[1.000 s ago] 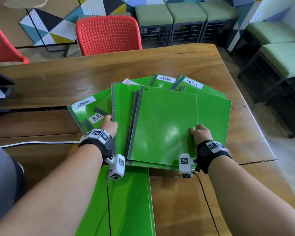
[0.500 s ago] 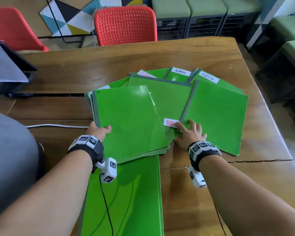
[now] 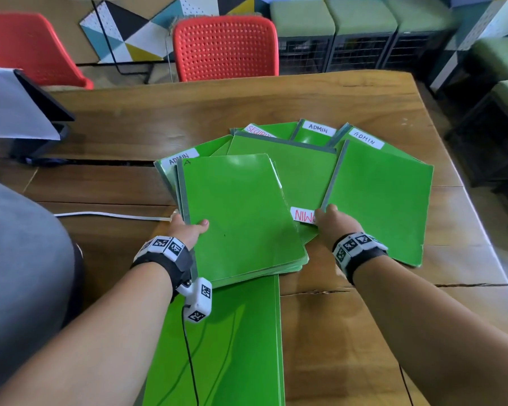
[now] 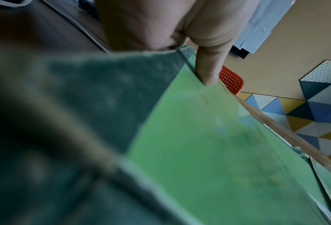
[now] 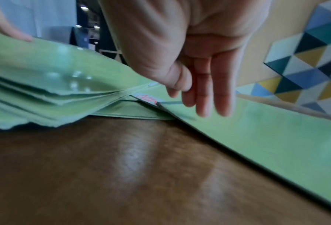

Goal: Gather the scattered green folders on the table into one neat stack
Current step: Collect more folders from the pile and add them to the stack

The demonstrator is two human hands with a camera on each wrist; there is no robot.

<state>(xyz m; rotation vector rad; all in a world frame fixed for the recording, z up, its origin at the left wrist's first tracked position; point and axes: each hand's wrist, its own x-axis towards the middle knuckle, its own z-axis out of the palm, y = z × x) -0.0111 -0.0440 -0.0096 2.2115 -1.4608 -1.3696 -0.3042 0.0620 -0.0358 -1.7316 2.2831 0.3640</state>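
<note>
My left hand [image 3: 192, 230] grips the near-left edge of a stack of green folders [image 3: 241, 218], thumb on top; in the left wrist view a finger [image 4: 207, 73] lies along the stack [image 4: 218, 152]. My right hand [image 3: 330, 219] touches the near-left corner of a single green folder [image 3: 379, 200] with straight fingers [image 5: 209, 99] pointing down. Between them lies a folder with an upside-down red label [image 3: 302, 215]. Several labelled folders [image 3: 317, 128] fan out behind. Another green folder [image 3: 226, 341] lies near the front, partly under the stack.
The wooden table [image 3: 335, 332] ends just right of the folders. A white cable [image 3: 109, 215] runs in from the left. A dark stand with a white sheet [image 3: 21, 112] sits far left. Red chairs [image 3: 226, 48] stand behind; green stools [image 3: 361, 16] stand behind and to the right.
My left hand has drawn the stack leftward, uncovering the folder with the red label. My right hand let go of the stack and moved onto the right folder's corner, fingers now drawn together.
</note>
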